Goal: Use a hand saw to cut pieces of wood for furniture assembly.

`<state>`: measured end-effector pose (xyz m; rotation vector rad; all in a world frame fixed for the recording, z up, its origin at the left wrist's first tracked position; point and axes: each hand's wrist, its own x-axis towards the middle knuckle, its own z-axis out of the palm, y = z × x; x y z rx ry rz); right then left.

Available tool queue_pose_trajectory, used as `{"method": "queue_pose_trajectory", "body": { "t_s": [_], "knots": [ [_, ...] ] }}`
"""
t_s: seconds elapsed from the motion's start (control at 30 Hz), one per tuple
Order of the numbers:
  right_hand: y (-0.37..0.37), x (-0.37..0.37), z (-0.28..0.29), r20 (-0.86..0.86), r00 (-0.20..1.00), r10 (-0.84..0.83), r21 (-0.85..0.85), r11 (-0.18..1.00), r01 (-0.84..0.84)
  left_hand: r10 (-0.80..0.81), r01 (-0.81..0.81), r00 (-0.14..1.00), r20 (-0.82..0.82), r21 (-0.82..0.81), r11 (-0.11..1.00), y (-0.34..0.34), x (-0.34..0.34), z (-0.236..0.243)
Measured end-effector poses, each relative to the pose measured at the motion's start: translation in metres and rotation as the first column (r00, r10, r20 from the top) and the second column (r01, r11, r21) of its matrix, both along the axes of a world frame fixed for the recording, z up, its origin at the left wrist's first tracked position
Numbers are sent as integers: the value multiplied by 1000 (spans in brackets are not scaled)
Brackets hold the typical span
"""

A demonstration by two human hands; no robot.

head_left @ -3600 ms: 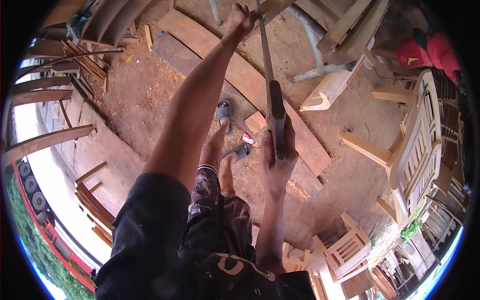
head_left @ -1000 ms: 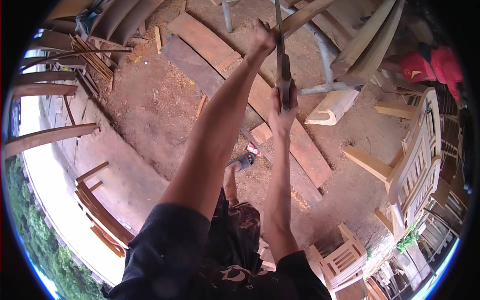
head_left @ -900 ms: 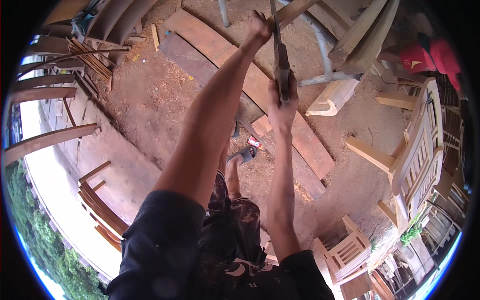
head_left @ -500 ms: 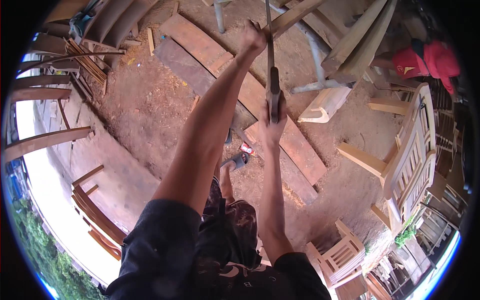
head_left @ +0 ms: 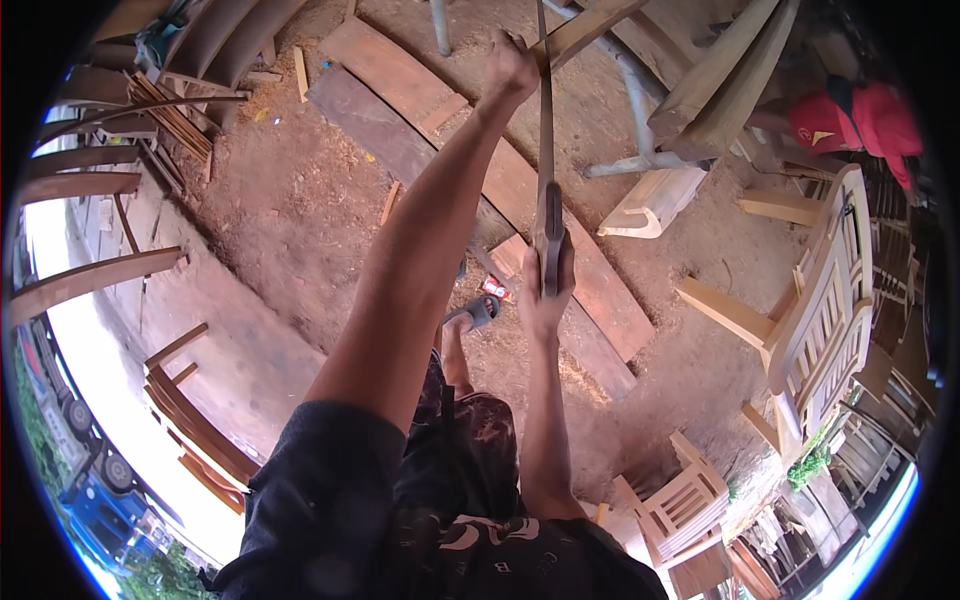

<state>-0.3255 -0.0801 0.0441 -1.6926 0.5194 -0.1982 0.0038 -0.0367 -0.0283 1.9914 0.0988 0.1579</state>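
The right hand [head_left: 546, 300] grasps a saw [head_left: 547, 150], its blade [head_left: 546, 105] far off by a wooden bar [head_left: 592, 30]; whether the left hand [head_left: 512, 68] grips the bar I cannot tell. Pale lettering [head_left: 490, 531] marks the near dark shirt [head_left: 345, 500]; a red-and-white packet [head_left: 497, 289] lies beyond

Black shirt [head_left: 325, 490], patterned shorts [head_left: 488, 428], grey sandal [head_left: 483, 313]

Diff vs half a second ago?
The right hand has drawn the saw back toward the body; a blue truck now shows at lower left. Nothing grabbed or released: the right hand still grips the saw, the left hand stays at the wood.
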Motion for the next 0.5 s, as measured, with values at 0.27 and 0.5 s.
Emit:
{"method": "queue_pose_trajectory", "body": {
  "t_s": [0.27, 0.5],
  "knots": [
    [12, -22, 23, -64, 998, 24, -24, 999, -26, 10, -6, 998, -59, 55, 998, 20, 11, -17],
    [5, -111, 31, -105, 994, 43, -51, 998, -49, -39, 44, 998, -41, 121, 992, 18, -1, 6]
  ]
}}
